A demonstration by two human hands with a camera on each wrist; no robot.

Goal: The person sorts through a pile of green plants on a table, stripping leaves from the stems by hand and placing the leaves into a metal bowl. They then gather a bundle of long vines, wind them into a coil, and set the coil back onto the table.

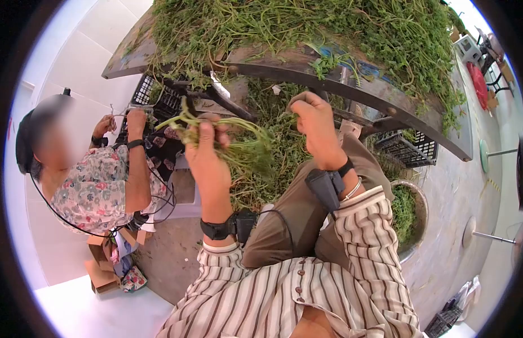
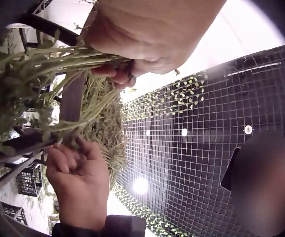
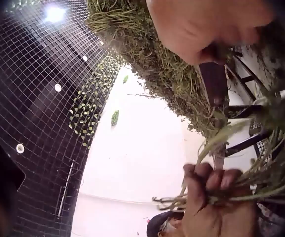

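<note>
My left hand point(image 1: 208, 160) grips a bunch of leafy green stems point(image 1: 250, 143), thumb across them. The bare stem ends poke out to the left, and the leafy part droops to the right towards my other hand. My right hand point(image 1: 319, 132) is raised a short way to the right of the bunch, fingers curled in and the thumb against them. In the left wrist view this right hand point(image 2: 80, 180) appears below the stems, close to a bent one. Whether something small is between its fingertips I cannot tell.
A big heap of green plants point(image 1: 306, 28) covers the dark-edged table point(image 1: 351, 87) ahead. More cut greens point(image 1: 256, 191) lie on the floor by my legs. Black crates point(image 1: 408, 147) stand under the table, and a round basin point(image 1: 422, 214) at right. Another person point(image 1: 103, 186) works at left.
</note>
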